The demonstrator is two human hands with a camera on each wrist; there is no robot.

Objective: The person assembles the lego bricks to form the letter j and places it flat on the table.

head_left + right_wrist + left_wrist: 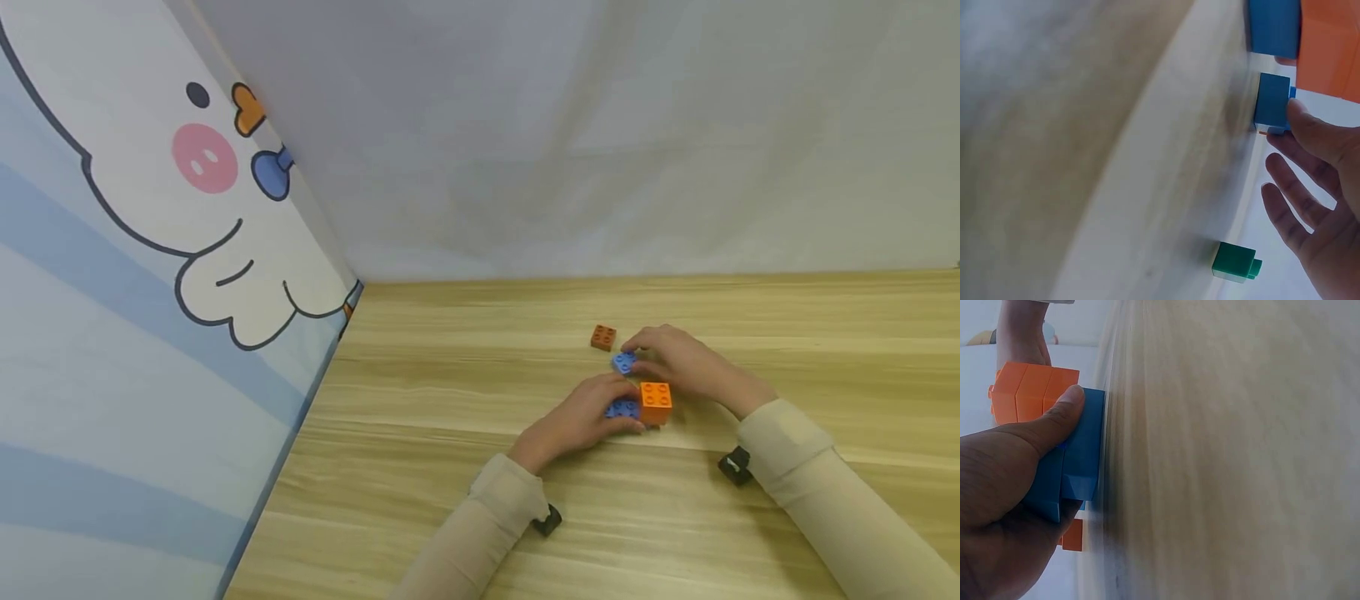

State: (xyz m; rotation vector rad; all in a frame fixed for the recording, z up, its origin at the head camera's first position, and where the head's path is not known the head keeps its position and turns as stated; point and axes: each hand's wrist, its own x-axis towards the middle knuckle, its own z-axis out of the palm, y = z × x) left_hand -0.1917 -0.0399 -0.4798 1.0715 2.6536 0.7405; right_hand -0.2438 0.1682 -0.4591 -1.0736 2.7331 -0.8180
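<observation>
My left hand [573, 417] grips a stepped toy-brick build, its thumb along one side. The base of the build is blue bricks [1088, 447], two layers deep. A stack of orange bricks [655, 402] rises from the base's right end. My right hand [684, 364] pinches a small blue brick [1271, 102] between thumb and index finger, down at the table just behind the build. Its other fingers [1297, 194] are spread apart. A reddish-brown four-stud brick [603, 337] lies a little beyond the small blue one.
A green brick [1234, 261] stands on the table near my right fingers; the head view does not show it. The wooden table [450, 358] meets a pale cloth wall [600, 167] behind. To the left is a panel printed with a cartoon [135, 167].
</observation>
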